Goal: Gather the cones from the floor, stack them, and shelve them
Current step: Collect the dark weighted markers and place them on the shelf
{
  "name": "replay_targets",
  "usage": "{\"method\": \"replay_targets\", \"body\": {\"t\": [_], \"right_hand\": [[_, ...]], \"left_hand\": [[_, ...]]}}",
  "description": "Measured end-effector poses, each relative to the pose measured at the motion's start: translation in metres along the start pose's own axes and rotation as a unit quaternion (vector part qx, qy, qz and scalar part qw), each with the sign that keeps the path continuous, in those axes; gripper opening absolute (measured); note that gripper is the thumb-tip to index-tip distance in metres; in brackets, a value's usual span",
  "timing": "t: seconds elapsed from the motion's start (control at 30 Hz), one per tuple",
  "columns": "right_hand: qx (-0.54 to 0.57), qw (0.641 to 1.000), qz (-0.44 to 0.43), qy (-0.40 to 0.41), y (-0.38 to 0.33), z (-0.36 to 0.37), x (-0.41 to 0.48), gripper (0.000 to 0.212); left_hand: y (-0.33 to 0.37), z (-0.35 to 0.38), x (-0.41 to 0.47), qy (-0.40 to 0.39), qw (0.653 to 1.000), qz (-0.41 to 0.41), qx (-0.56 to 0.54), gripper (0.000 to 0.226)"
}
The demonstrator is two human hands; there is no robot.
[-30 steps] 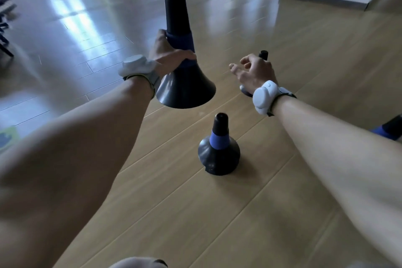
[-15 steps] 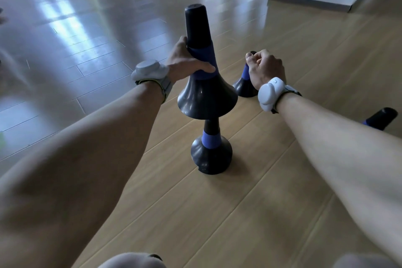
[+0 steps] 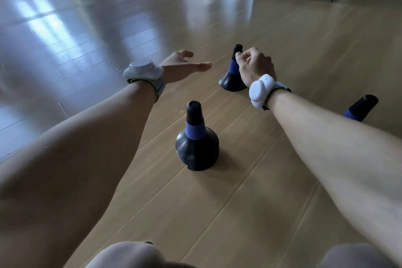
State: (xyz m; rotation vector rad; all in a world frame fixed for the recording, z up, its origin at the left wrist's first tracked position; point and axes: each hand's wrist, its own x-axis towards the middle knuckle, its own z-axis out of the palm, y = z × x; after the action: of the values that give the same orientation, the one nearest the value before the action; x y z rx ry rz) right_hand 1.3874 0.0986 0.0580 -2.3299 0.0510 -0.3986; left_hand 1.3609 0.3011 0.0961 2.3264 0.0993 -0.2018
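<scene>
Head view: a black plastic cone with a blue band [image 3: 232, 72] is seen upright on the wooden floor [image 3: 239, 202], just left of the right hand [image 3: 255, 67], whose curled fingers [image 3: 240, 57] are at its neck; whether it is gripped cannot be told. The left hand [image 3: 181, 66] is spread, holding nothing. A nearer stacked cone [image 3: 195, 137] stands between the forearms.
</scene>
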Motion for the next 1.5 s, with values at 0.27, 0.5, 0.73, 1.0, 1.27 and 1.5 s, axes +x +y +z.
{"method": "replay_targets", "body": {"t": [0.27,0.5,0.73,1.0,1.27,1.5], "right_hand": [[-0.053,0.997,0.056,-0.005,0.073,-0.055,0.03,0.037],[-0.166,0.979,0.114,0.024,0.204,-0.139,0.061,0.04],[-0.271,0.934,0.234,-0.022,0.31,-0.175,0.089,0.049],[-0.203,0.939,0.245,-0.127,0.373,-0.164,0.104,0.055],[-0.197,0.957,0.155,-0.145,0.287,-0.103,0.161,0.023],[-0.163,0.978,0.114,-0.065,0.256,-0.063,0.192,0.027]], "left_hand": [[0.054,0.065,0.061,0.052,0.996,0.042,0.062,0.071],[0.142,0.193,0.118,-0.011,0.993,0.071,0.098,0.07],[0.189,0.279,0.156,-0.017,0.99,0.073,0.117,0.068],[0.186,0.289,0.187,-0.031,0.98,0.038,0.191,0.07],[0.163,0.195,0.221,0.01,0.967,-0.026,0.254,0.068],[0.146,0.174,0.28,0.046,0.968,-0.019,0.247,0.043]]}}
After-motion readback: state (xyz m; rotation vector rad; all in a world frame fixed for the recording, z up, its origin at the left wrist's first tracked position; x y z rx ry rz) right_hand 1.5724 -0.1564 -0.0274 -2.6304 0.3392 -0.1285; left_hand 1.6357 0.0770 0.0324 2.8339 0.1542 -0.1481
